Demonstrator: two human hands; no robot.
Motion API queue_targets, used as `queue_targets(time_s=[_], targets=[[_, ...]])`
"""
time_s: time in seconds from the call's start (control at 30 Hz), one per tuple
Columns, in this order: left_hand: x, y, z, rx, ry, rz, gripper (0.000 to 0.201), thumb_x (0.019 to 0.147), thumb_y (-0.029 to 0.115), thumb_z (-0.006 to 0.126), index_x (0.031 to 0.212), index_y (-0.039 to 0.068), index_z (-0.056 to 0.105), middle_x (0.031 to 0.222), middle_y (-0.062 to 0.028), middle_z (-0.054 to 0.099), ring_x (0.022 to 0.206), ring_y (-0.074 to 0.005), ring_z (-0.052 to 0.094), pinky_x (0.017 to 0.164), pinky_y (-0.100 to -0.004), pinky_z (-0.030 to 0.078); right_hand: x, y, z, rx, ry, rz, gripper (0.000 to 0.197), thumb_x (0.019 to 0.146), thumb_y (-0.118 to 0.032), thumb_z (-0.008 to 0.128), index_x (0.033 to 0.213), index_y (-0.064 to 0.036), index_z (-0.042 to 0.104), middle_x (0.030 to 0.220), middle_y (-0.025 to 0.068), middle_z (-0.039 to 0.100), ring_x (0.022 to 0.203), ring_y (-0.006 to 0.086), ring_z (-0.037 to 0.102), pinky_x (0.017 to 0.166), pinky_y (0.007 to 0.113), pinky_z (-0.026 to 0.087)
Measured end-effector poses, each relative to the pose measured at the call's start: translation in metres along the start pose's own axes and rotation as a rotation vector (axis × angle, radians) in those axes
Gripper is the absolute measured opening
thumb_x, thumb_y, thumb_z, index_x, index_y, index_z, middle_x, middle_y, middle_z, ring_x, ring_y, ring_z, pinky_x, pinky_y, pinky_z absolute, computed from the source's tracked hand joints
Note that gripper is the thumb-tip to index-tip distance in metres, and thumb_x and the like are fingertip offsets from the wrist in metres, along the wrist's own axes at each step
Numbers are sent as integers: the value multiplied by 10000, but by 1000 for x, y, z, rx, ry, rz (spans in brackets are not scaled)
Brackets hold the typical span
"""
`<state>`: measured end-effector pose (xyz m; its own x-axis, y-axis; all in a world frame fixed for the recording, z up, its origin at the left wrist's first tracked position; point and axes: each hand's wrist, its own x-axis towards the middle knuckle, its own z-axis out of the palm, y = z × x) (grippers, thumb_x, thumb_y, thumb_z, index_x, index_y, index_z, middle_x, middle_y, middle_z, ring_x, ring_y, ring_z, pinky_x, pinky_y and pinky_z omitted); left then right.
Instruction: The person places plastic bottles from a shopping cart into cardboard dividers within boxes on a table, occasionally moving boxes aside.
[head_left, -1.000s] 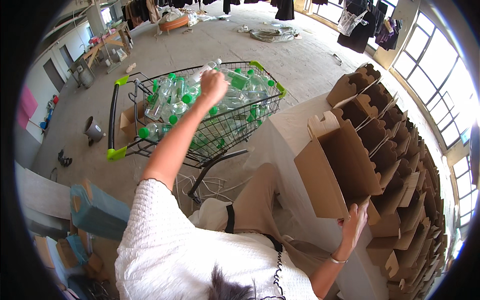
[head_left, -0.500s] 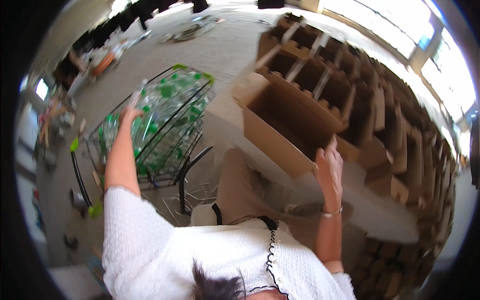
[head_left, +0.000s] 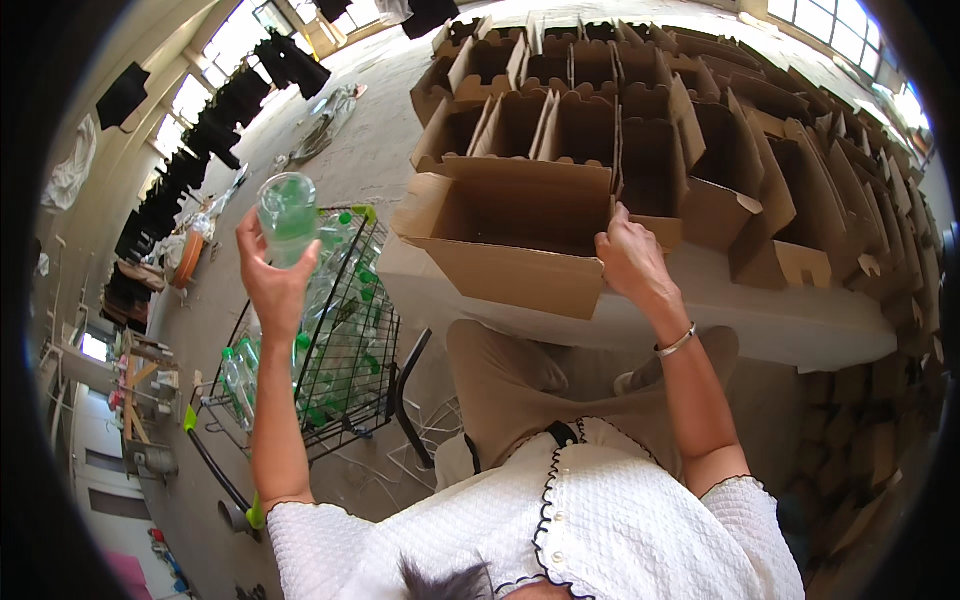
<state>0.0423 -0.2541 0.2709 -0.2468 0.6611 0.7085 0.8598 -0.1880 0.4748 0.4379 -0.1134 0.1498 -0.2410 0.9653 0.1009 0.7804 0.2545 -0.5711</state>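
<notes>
My left hand (head_left: 278, 275) is wrapped round a clear plastic bottle (head_left: 288, 215), held up above the far side of the cart. Its round end faces me, and green shows through it. Beneath lies a black wire shopping cart (head_left: 345, 330) holding several clear bottles (head_left: 240, 375) with green caps. With my right hand (head_left: 635, 262) I grip the right end of an open brown cardboard box (head_left: 500, 265) at its edge. That box sits on a pale raised slab (head_left: 720, 275) in front of my knees, and no bottle shows in the visible part of it.
Rows of open cardboard boxes (head_left: 560, 125) crowd the slab behind and to the right. More cardboard (head_left: 860, 420) is stacked low at the right. The cart's black handle (head_left: 218, 465) and a curved black bar (head_left: 410, 390) stand near my left side. Dark clothes (head_left: 210, 130) hang at the far left.
My left hand has come up out of the cart with a bottle in it. My right hand stays at the box's right end. The whole view has turned and shifted.
</notes>
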Motion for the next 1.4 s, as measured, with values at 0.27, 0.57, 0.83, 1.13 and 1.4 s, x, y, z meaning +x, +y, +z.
queue_targets(time_s=[0.27, 0.57, 0.83, 1.13, 1.4], targets=[[17, 123, 77, -446, -389, 170, 814, 709, 15, 907, 1421, 72, 517, 1350, -59, 595, 1255, -188, 580, 1094, -364, 472, 1, -7, -2, -54, -43, 36, 663, 980, -205, 499, 1428, 251, 323, 989, 312, 720, 971, 435, 716, 882, 491, 565], [51, 113, 174, -153, -1171, 387, 828, 700, 80, 871, 1449, 8, 525, 1345, -177, 648, 1226, -278, 626, 1057, -368, 478, -1, -12, -8, -26, -74, 66, 696, 940, -139, 522, 1453, 262, 277, 1000, 316, 719, 972, 414, 725, 878, 459, 573], [50, 87, 225, -62, -1582, 374, 803, 778, 194, 788, 1491, 15, 465, 1368, -219, 618, 1266, -319, 583, 1085, -363, 436, -2, -15, -4, -47, -104, 62, 736, 881, -96, 544, 1459, 263, 264, 980, 310, 723, 961, 417, 729, 881, 455, 571], [40, 76, 225, -40, -1542, 388, 604, 857, 35, 709, 1441, 77, 560, 1379, -199, 627, 1240, -342, 609, 1083, -403, 456, -4, -15, 0, -75, -69, 55, 715, 944, -178, 542, 1462, 245, 287, 990, 292, 728, 957, 416, 726, 871, 476, 567], [34, 103, 126, -519, -381, 159, 297, 999, 143, 668, 1278, 44, 688, 1281, -64, 696, 1211, -197, 630, 1093, -350, 455, 0, -9, -2, -62, -77, 61, 681, 969, -197, 525, 1439, 247, 312, 955, 290, 727, 937, 425, 723, 869, 492, 563]])
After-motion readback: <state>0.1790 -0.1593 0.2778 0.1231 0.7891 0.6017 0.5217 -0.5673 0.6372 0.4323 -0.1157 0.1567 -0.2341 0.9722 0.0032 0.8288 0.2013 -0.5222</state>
